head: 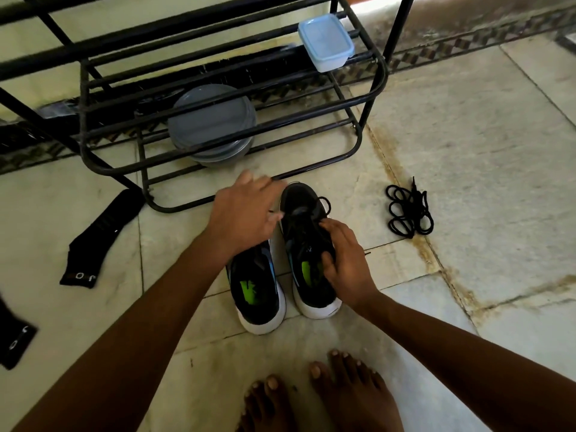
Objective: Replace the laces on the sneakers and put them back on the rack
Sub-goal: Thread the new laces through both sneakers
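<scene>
Two black sneakers with white soles and green insoles stand side by side on the floor, toes toward the black metal rack point(367, 98). My left hand point(246, 213) hovers with relaxed fingers over the front of the left sneaker point(258, 294), hiding its toe. My right hand point(346, 260) grips the right sneaker point(307, 232) at its tongue and collar, thumb inside the opening. That shoe carries a black lace tied in a bow. A coiled bundle of black laces point(409, 210) lies on the floor to the right.
A stack of grey plates point(212, 126) and a clear lidded plastic box point(325, 42) sit on the rack's shelves. Black socks point(99, 241) lie on the floor at left, another point(12, 335) at the far left edge. My bare feet point(327, 397) are at the bottom.
</scene>
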The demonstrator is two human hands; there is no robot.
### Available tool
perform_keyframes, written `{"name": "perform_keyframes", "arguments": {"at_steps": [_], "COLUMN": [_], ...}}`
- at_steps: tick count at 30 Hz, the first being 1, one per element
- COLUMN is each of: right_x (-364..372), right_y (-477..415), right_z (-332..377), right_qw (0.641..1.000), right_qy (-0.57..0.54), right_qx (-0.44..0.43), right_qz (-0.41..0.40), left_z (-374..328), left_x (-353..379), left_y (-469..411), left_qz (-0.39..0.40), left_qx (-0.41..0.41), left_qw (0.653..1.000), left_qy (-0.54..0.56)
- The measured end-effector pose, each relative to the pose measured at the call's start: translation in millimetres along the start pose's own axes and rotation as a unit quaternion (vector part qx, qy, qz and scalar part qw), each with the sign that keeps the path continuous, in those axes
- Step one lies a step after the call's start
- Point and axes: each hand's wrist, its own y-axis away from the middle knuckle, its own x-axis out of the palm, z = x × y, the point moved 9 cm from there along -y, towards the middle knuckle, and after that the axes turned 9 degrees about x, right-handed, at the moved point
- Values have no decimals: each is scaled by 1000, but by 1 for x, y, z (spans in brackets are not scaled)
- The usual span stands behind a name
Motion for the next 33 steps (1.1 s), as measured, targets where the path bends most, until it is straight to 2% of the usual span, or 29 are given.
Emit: {"name": "perform_keyframes", "arguments": {"at_steps": [1,2,3,4,5,7,8,11,14,15,17,19,21,24,25,27,29,33], "right_x": [0,0,0,0,0,1,1,3,4,5,5,5,4,-2,-6,-18,-26,-20], "right_y": [0,0,0,0,0,0,0,0,-1,-1,-2,-2,-1,-4,-6,-11,-17,-35], "right_z": [0,1,1,1,1,0,0,0,0,0,0,0,3,12,17,32,49,84], "right_qw": [1000,1000,1000,1000,1000,1000,1000,999,999,999,999,999,999,998,996,993,992,981], "right_qy": [4,6,6,6,7,11,16,37,46,47,47,45,45,65,74,71,23,-69], "right_qx": [1,2,3,5,12,21,21,21,20,20,22,23,13,-26,-44,-88,-121,-123], "right_qz": [1,2,3,1,0,-7,-8,-4,-3,-4,-4,-6,-2,3,-3,-20,-6,133], "left_z": [4,4,7,13,18,24,20,9,-4,-10,-19,-27,-30,-33,-32,-29,-28,-22], "left_x": [8,8,5,4,-1,-8,-11,-21,-33,-39,-45,-44,-36,-18,-12,-2,2,-4], "left_y": [1,3,5,8,10,13,13,12,14,14,15,17,18,20,21,23,24,22], "left_qz": [47,53,23,-29,-92,-167,-178,-169,-123,-99,-55,-22,0,44,52,61,62,43], "left_qx": [-8,-22,-58,-104,-142,-173,-166,-143,-88,-57,-11,0,-16,-71,-91,-118,-122,-113], "left_qw": [999,998,982,934,867,737,688,577,465,440,430,444,447,421,430,480,532,645], "left_qy": [-24,38,180,341,469,632,683,786,873,891,901,896,894,903,897,867,835,755]}}
